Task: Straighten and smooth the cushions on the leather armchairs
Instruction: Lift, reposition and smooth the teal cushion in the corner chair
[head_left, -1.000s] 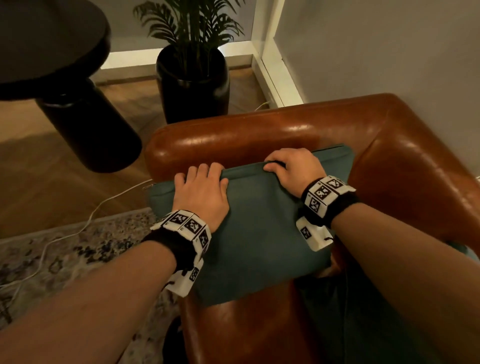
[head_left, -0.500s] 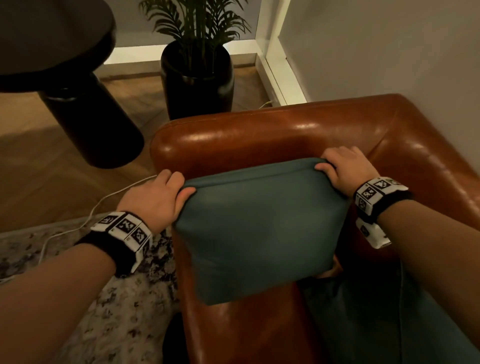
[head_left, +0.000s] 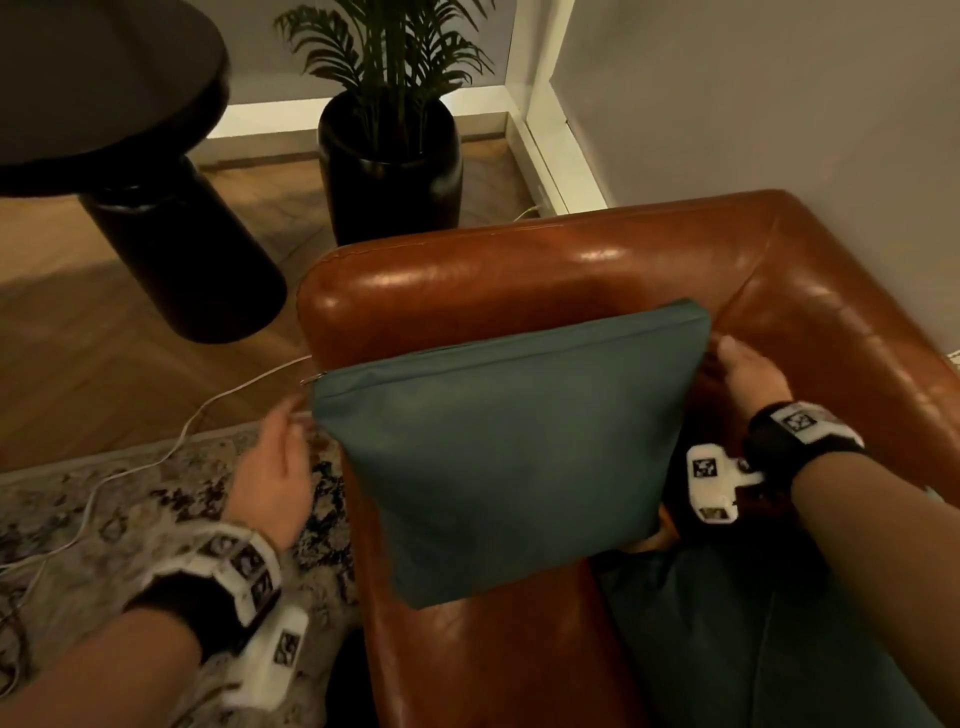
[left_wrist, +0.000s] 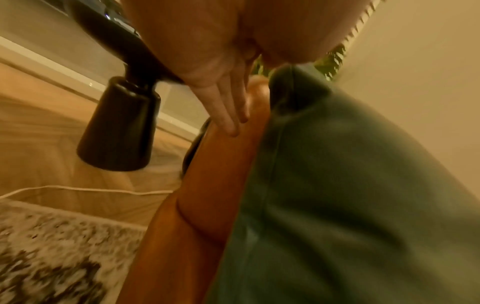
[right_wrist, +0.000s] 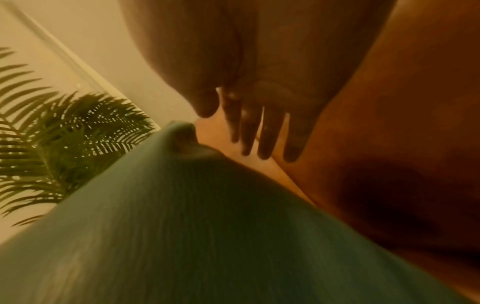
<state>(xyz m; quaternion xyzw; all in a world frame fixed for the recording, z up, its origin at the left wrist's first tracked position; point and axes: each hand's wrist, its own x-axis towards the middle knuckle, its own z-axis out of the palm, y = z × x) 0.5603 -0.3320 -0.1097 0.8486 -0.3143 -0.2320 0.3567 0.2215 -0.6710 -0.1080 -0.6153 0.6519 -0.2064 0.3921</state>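
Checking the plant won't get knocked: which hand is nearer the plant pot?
Left. The left hand is beside the cushion's left edge, on the pot's side; the right hand is at the cushion's far edge.

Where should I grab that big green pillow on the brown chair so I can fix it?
Best guess: take the teal square fabric cushion by its two top corners, one hand from each side. It leans upright against the brown leather armchair, so its seamed top edge and both corners are free. The left hand and right hand already sit open beside them.
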